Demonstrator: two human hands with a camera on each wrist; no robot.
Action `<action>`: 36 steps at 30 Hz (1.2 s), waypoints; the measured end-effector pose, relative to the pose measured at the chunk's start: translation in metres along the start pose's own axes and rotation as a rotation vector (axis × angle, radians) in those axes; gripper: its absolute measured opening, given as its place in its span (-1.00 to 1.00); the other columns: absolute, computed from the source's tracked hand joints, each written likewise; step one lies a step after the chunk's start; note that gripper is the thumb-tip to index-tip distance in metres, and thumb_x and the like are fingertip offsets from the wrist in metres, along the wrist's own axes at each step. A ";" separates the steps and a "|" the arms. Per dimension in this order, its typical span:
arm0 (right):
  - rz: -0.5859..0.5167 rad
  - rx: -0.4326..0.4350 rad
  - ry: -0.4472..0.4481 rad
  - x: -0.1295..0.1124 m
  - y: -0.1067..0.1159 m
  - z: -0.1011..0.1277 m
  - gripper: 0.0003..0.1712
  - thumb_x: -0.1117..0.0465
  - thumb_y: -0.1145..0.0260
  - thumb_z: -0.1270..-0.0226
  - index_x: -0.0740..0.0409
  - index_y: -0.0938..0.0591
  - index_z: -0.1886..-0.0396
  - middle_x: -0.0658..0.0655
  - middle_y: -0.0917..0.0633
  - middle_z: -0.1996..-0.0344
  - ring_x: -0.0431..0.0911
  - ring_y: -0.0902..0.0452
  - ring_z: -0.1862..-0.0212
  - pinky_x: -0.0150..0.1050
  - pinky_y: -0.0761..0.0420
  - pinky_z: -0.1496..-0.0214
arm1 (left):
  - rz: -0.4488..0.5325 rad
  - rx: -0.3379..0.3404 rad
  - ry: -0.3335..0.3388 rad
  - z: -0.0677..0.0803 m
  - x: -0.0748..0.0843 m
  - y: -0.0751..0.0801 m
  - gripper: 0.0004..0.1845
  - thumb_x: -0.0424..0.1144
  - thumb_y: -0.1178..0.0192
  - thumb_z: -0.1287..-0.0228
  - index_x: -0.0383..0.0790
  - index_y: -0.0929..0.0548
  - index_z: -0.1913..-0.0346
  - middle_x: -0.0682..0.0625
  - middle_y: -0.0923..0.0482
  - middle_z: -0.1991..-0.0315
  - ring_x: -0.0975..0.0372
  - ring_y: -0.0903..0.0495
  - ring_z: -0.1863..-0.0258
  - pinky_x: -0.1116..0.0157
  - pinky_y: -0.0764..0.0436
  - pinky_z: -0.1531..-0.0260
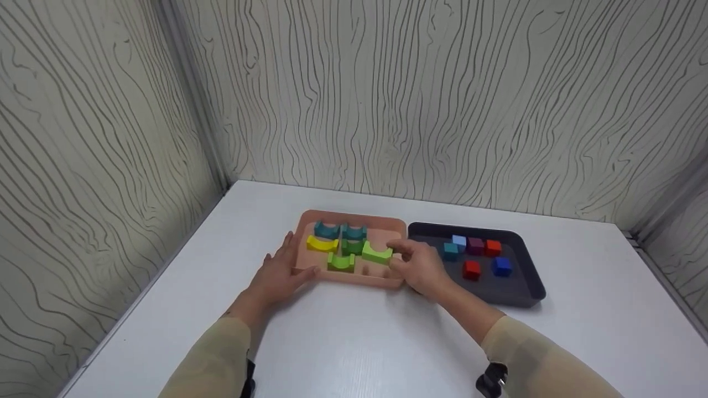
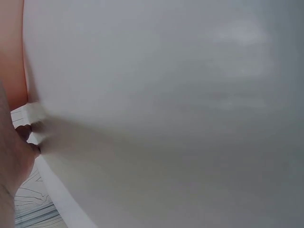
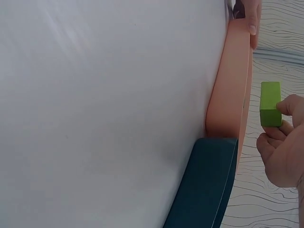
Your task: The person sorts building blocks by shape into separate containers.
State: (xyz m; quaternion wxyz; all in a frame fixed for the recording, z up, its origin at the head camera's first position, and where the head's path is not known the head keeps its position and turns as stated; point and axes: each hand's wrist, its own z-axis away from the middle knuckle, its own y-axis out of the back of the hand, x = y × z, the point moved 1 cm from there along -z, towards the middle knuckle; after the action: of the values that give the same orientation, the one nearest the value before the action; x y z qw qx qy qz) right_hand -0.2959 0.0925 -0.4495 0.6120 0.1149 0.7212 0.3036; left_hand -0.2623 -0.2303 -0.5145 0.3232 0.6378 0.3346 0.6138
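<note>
Green arch block (image 1: 377, 252) is pinched in right hand (image 1: 421, 268) grip just above pink tray (image 1: 354, 216), left hand (image 1: 279, 275) flat, steadying tray edge on tabletop (image 1: 354, 342); best lowered level into the free slot.

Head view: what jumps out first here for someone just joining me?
The pink tray of arch-shaped blocks at the table's middle, where the right hand pinches a light green arch block. The left hand rests against the tray's left edge. To the right, a dark tray holds small coloured cubes.
</note>
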 end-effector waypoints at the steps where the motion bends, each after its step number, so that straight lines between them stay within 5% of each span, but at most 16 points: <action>1: 0.005 -0.004 -0.001 0.000 -0.001 -0.001 -0.46 0.38 -0.29 -0.34 0.14 -0.69 -0.33 0.10 -0.72 -0.25 0.15 -0.59 -0.30 0.05 -0.61 -0.34 | 0.000 0.003 -0.003 0.000 0.000 0.000 0.11 0.40 -0.18 -0.43 0.01 0.17 -0.76 -0.04 0.18 -0.75 -0.02 0.01 -0.69 -0.20 0.13 -0.60; 25: 0.125 -0.063 0.027 0.003 -0.014 -0.019 -0.55 0.35 -0.35 -0.38 0.23 -0.72 -0.26 0.13 -0.75 -0.14 0.10 -0.59 -0.15 0.06 -0.64 -0.23 | 0.005 -0.002 -0.008 -0.003 -0.005 -0.002 0.14 0.42 -0.15 -0.42 -0.08 0.16 -0.76 -0.06 0.20 -0.75 0.00 0.05 -0.70 -0.20 0.18 -0.61; 36: 0.155 -0.098 -0.049 -0.001 -0.019 -0.028 -0.50 0.37 -0.35 -0.35 0.24 -0.69 -0.29 0.13 -0.73 -0.17 0.00 -0.59 -0.15 0.00 -0.66 -0.27 | 0.004 -0.004 -0.002 -0.001 -0.002 -0.001 0.15 0.43 -0.16 -0.41 -0.06 0.17 -0.76 -0.05 0.22 -0.75 0.00 0.06 -0.70 -0.18 0.19 -0.62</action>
State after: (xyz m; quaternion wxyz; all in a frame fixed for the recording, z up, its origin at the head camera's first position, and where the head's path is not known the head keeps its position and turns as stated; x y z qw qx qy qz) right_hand -0.3190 0.0688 -0.4575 0.6090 0.1478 0.6793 0.3818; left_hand -0.2635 -0.2314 -0.5160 0.3237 0.6384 0.3319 0.6144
